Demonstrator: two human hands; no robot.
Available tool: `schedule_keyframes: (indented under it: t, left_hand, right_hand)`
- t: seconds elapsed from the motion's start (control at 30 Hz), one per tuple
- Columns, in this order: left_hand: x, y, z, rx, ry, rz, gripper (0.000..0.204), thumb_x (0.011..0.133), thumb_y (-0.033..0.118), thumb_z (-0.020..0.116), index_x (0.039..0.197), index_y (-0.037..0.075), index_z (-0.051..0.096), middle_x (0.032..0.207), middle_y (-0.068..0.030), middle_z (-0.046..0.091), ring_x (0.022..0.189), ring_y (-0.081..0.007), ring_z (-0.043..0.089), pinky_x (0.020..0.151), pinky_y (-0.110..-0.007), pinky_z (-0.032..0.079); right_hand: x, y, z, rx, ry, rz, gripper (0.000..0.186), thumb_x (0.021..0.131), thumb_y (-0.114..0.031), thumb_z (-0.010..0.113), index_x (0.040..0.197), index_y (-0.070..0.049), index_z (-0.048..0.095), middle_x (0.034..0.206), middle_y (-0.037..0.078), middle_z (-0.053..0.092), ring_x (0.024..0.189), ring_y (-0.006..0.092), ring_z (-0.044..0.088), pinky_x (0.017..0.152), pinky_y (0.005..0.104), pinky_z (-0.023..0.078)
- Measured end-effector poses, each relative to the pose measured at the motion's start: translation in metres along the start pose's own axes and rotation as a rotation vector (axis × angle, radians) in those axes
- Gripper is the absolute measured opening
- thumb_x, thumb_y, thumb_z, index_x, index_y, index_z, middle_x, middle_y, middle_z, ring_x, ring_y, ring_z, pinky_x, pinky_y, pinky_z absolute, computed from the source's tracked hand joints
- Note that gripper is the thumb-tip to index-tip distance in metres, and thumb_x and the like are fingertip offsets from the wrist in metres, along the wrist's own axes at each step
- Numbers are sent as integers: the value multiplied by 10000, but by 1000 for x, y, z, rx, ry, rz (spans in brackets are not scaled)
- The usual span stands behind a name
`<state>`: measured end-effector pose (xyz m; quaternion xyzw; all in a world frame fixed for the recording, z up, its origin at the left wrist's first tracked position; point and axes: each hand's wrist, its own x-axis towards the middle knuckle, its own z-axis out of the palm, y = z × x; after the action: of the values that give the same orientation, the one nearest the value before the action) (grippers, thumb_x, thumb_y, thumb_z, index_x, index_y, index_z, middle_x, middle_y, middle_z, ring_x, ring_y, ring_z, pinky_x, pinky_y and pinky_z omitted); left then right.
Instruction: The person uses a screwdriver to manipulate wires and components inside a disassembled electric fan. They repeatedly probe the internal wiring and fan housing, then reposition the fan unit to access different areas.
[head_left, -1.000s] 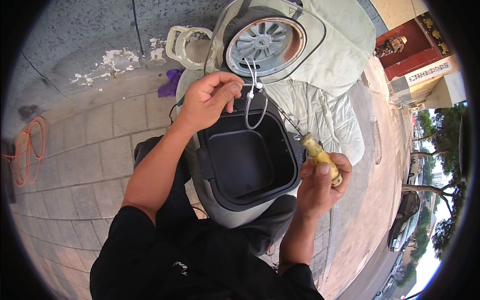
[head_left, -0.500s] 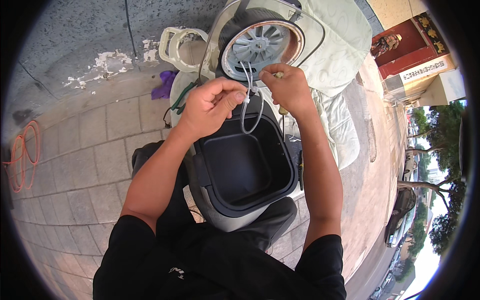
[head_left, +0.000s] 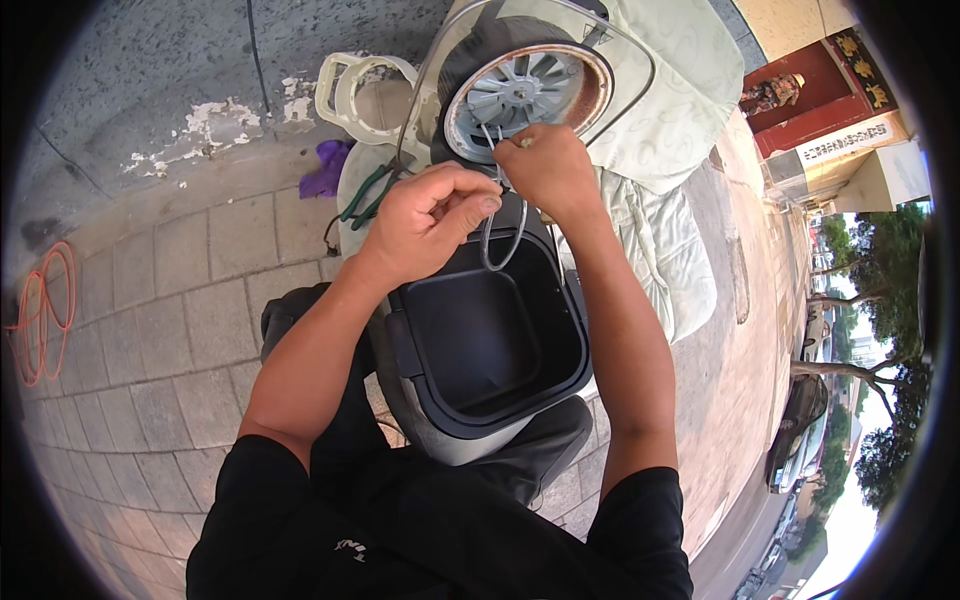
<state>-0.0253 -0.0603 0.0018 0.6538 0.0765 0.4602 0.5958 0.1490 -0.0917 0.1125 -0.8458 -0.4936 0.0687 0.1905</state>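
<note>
Holds one left hand [head_left: 425, 222] curled close beside one looped cable [head_left: 522, 232], cannot tell whether pinching it. Grips one screwdriver [head_left: 546, 217], mostly hidden, in one right hand [head_left: 555, 172]. Has the cable's loop just below both grips, over one black basin [head_left: 470, 325].

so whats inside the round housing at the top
Inside the round housing: a pale grey disc with radial fins, and white wires at its lower side. The right hand covers part of the lower edge; anything behind the disc is hidden.
</note>
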Motion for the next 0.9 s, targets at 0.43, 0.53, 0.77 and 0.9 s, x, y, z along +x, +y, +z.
schedule_keyframes:
  t: [0.43,0.53,0.77,0.9]
  left_hand:
    - [2,4,4,-12,29,-30,200,1104,107,686,1240,-29,739,1019,-76,718,704,-89,649,650,-235,539]
    - [5,8,-3,12,35,-11,230,1115,152,683,1253,-21,747,992,-77,746,695,-87,653,650,-225,525]
    - [6,5,8,-27,-21,32,237,1078,183,750,1202,-17,785,941,-79,779,685,-87,677,633,-226,542]
    - [5,2,13,-35,-75,16,226,1084,170,738,1208,-15,773,956,-73,771,692,-87,682,613,-223,530]
  right_hand:
    - [-54,31,-45,94,-159,47,344,895,-260,738,998,64,789,670,99,691,576,157,660,605,333,555]
    - [-94,35,-59,7,-396,26,290,904,-236,762,985,41,795,713,132,714,674,175,684,670,350,556]
    - [-130,59,33,-376,-769,-174,282,893,-245,712,980,8,802,1012,251,787,1032,431,758,947,494,594]
    - [-123,56,48,-431,-884,-153,339,920,-217,718,1139,39,753,1137,232,786,1109,431,748,988,493,597]
